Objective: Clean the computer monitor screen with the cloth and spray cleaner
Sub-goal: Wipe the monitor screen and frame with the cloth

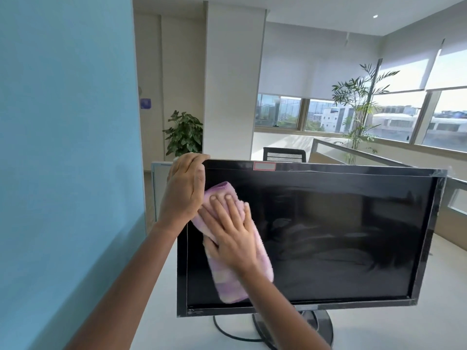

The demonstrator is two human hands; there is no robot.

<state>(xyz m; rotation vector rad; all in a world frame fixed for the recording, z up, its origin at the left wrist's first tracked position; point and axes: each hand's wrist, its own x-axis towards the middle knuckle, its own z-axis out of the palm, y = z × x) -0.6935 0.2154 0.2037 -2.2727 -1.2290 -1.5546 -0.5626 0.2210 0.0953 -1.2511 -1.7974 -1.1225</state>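
Note:
A black computer monitor point(341, 236) stands on a white desk, its dark screen facing me. My left hand point(183, 190) grips the monitor's top left corner, fingers curled over the upper edge. My right hand point(231, 229) lies flat, fingers spread, pressing a folded pink and lilac cloth point(241, 281) against the left part of the screen. The cloth runs from near the top left corner down toward the lower bezel. No spray cleaner is in view.
The monitor's round black stand point(321, 327) and a black cable point(227, 334) rest on the white desk point(379, 329). A light blue partition point(65, 147) rises close on the left. Behind are a mesh office chair point(284, 155), potted plants and windows.

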